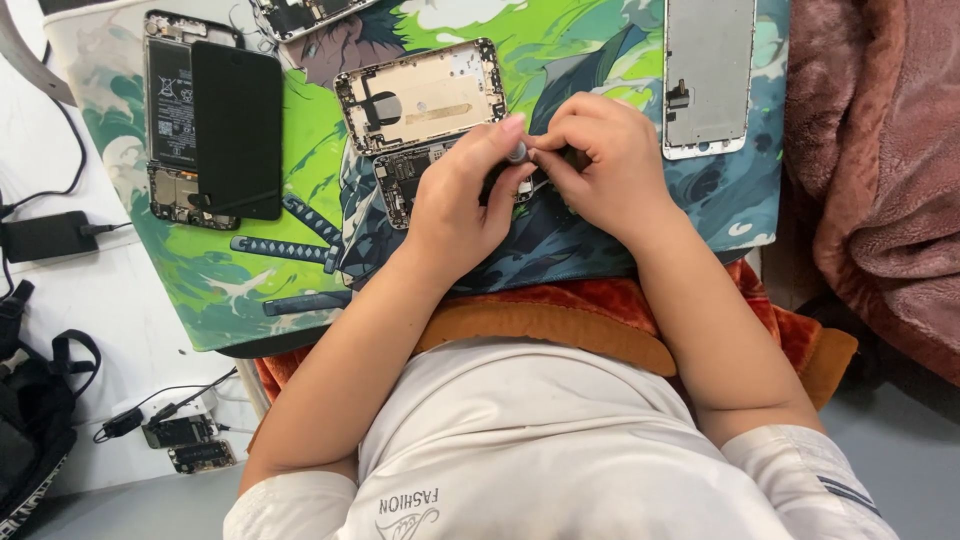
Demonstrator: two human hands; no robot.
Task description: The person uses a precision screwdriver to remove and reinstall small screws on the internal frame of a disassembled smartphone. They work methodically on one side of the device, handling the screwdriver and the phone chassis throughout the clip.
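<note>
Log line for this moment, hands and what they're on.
left hand: pinching small grey round part | right hand: fingertips on same part | under hands: opened phone on green printed mat | state: both hands together

Black phone screen [237, 130], detached display panel [708, 75], power adapter [45, 236], pink blanket [880, 170]

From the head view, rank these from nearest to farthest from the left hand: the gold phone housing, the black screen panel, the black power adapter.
1. Gold phone housing, just above the left hand.
2. Black screen panel, farther left on the mat.
3. Black power adapter, far left, off the mat.
</note>
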